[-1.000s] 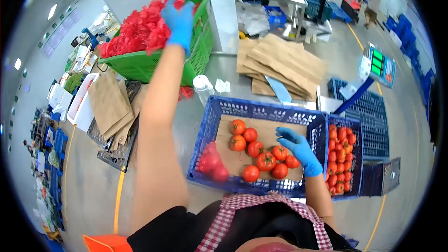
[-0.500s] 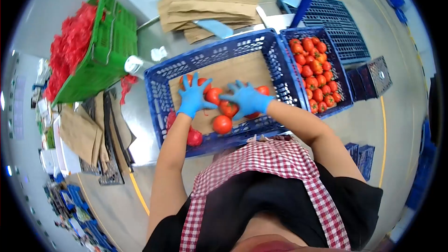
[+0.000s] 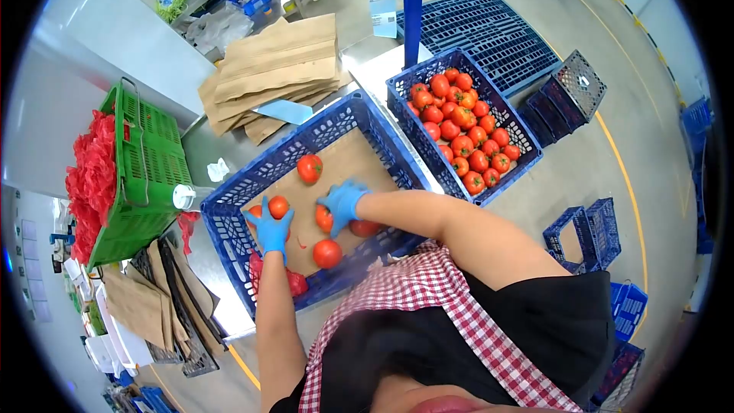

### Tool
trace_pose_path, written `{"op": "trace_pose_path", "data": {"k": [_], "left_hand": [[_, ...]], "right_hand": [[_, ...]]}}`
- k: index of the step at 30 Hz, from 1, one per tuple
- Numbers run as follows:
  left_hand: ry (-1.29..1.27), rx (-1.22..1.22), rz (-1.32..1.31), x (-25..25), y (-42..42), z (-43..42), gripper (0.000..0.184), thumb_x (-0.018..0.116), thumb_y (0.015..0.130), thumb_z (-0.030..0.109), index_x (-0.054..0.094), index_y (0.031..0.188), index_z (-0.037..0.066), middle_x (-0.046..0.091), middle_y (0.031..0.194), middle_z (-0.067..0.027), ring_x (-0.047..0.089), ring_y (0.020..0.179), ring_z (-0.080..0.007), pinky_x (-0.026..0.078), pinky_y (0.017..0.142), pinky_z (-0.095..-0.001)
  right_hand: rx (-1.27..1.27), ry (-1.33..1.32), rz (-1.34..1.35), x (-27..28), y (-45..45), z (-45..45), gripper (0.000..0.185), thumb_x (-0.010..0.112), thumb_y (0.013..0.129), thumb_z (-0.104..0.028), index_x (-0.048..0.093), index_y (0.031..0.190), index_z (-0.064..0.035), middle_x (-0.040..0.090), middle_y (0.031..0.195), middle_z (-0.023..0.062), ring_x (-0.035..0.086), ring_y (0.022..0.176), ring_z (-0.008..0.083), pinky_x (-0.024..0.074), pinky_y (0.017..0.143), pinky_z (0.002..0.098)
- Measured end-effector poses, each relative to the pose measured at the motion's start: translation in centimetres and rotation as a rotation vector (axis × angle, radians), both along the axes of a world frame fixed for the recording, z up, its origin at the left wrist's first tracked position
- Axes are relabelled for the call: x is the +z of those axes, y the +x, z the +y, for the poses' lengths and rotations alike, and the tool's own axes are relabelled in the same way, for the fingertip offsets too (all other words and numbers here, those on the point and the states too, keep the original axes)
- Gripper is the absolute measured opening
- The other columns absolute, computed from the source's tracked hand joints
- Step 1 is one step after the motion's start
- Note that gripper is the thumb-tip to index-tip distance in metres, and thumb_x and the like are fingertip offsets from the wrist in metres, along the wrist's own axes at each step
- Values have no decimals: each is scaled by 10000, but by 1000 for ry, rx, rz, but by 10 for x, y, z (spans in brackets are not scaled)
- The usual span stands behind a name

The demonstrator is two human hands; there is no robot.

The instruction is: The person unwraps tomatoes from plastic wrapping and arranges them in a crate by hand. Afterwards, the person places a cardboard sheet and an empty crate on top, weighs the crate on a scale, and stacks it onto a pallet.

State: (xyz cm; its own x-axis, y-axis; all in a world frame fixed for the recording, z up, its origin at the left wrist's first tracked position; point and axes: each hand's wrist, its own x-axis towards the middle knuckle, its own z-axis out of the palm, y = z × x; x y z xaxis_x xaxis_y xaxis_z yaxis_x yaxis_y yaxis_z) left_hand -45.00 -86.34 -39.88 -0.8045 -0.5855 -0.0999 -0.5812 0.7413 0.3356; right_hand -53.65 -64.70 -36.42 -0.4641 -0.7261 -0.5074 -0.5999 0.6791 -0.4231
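Note:
Both my hands wear blue gloves and reach into a blue plastic crate (image 3: pixel 279 149) lined with brown cardboard. My left hand (image 3: pixel 270 231) is open, fingers spread over the left side, against a tomato (image 3: pixel 278 206) and another partly hidden beneath the fingers. Curved round a tomato (image 3: pixel 324 219) on the cardboard, my right hand (image 3: pixel 345 203) has its fingers on top and thumb near me. A single tomato (image 3: pixel 310 169) lies towards the far side, one (image 3: pixel 327 254) at the near side, and another (image 3: pixel 365 228) under my right wrist. Red netting (image 3: pixel 297 283) sits in the near left corner.
A second blue crate (image 3: pixel 522 172) full of tomatoes stands to the right. At left is a green crate (image 3: pixel 153 149) holding red mesh bags (image 3: pixel 93 176). Cardboard sheets (image 3: pixel 279 61) are stacked behind, and a scale on a blue post (image 3: pixel 413 19) rises at the back.
The view has turned and shifted. My hands have moved apart; a tomato now lies alone at the crate's far side. My right hand has closed round a tomato.

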Motion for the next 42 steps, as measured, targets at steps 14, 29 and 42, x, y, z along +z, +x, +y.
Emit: {"op": "trace_pose_path", "data": {"k": [14, 29, 42], "left_hand": [[151, 44, 157, -26, -5, -21, 780, 808, 557, 350, 519, 1256, 160, 101, 1413, -236, 444, 1160, -422, 400, 975, -424], [1438, 671, 568, 16, 27, -4, 624, 684, 711, 449, 475, 1202, 125, 561, 1084, -110, 590, 902, -260, 519, 732, -426], [1969, 35, 520, 132, -74, 135, 753, 679, 703, 400, 369, 1341, 149, 457, 1268, -174, 572, 990, -372, 497, 765, -578]], "right_hand": [[-647, -401, -923, 6, -12, 30, 969, 710, 584, -619, 392, 1350, -120, 521, 1254, 128, 551, 1058, 299, 449, 878, 462], [-1278, -1079, -1249, -36, -122, 347, 707, 667, 791, -416, 385, 1347, -83, 411, 1357, 88, 397, 1234, 231, 354, 1023, 381], [-1029, -236, -262, -111, -78, 432, 752, 741, 709, -311, 388, 1335, -91, 598, 1088, 129, 580, 1001, 209, 450, 879, 322]]}}
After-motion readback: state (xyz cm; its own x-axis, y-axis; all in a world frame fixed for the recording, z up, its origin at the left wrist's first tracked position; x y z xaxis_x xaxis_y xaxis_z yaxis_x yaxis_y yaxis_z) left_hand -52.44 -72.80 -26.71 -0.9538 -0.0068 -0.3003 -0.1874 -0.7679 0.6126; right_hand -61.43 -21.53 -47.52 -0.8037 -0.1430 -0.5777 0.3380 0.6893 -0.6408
